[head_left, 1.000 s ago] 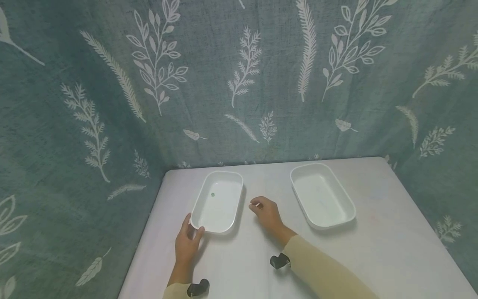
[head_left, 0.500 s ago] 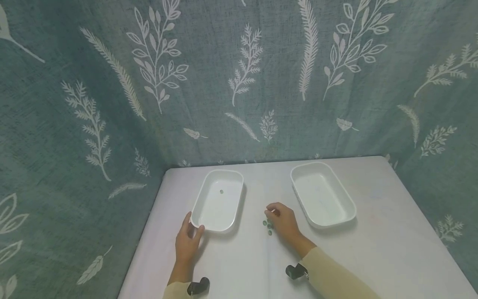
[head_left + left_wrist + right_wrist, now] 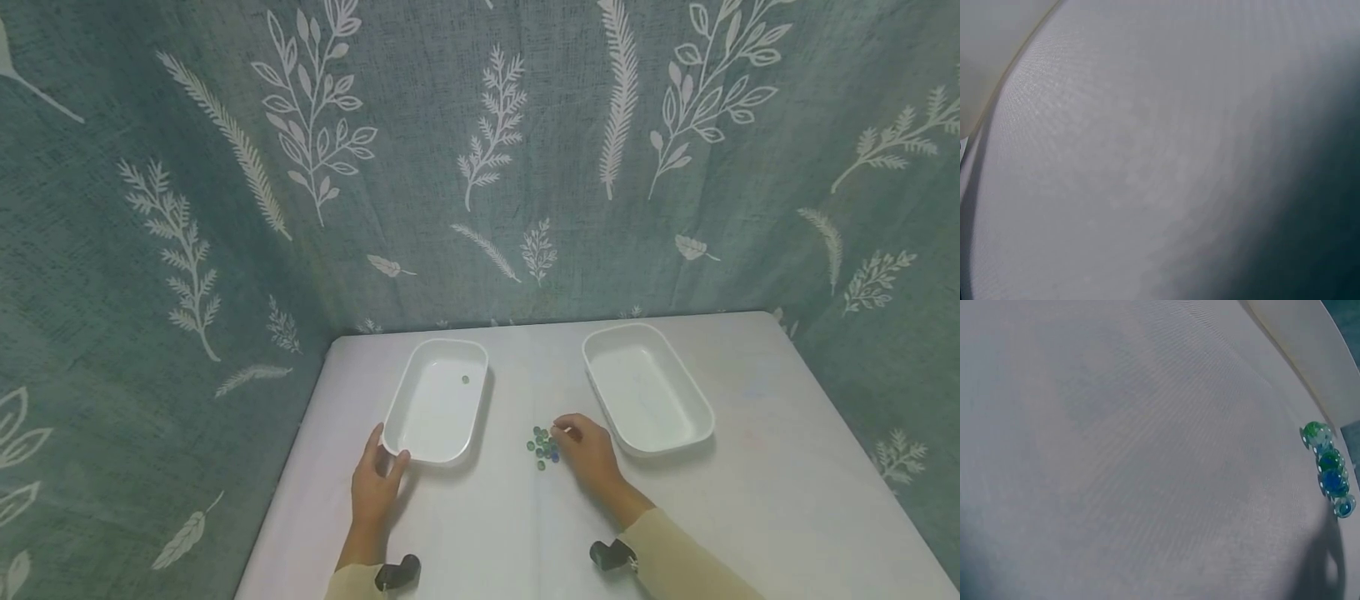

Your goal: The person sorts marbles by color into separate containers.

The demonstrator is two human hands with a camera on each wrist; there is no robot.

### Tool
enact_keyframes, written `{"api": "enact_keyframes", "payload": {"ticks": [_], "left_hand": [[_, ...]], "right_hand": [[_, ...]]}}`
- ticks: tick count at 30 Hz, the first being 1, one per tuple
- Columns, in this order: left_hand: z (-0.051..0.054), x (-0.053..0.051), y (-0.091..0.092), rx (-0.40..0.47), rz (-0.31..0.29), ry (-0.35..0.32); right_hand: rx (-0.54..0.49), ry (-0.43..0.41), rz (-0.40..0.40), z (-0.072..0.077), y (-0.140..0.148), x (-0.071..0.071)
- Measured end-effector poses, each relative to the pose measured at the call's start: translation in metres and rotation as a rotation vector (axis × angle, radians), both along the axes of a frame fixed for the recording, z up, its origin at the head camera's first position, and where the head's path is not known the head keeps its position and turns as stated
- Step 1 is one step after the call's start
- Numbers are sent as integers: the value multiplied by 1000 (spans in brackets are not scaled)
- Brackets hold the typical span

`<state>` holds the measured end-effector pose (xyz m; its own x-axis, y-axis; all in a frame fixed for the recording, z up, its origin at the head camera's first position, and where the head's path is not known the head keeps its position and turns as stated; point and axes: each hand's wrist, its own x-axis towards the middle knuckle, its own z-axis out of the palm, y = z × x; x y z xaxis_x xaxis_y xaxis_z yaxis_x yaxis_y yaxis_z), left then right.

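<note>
Near the bottom left corner of the left white tray point(image 3: 435, 417), my left hand point(image 3: 377, 492) holds the rim between thumb and fingers. A single greenish glass marble point(image 3: 465, 379) lies inside that tray. Between the two trays, several green and blue glass marbles point(image 3: 542, 447) are clustered on the white cloth. My right hand point(image 3: 588, 457) is at the cluster's right side, its curled fingertips down beside the marbles; whether a marble is between them cannot be told. In the right wrist view the marbles point(image 3: 1332, 472) appear at the right edge, with a finger-like shadow below.
A second white tray point(image 3: 648, 392) stands just behind and right of my right hand, with no marbles seen in it. White cloth covers the table point(image 3: 480, 533). A teal leaf-patterned curtain point(image 3: 420, 167) hangs along the back and sides.
My right hand has moved right and slightly nearer, from beside the left tray to the marble cluster, uncovering it. The marble in the left tray has rolled right and back. My left hand stays put.
</note>
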<state>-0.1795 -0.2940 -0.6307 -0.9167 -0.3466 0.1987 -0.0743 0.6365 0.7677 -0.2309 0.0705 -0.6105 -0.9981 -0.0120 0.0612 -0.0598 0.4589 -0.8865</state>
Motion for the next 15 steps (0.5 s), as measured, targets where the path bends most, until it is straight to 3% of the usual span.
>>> {"api": "enact_keyframes", "payload": {"ticks": [6,15], "left_hand": [[-1,0,0,11,1,-26],[2,-1,0,9,1,-33]], "right_hand": [[33,-29,-8,-4,4,5],[23,-7,-16,-11,8,9]]}}
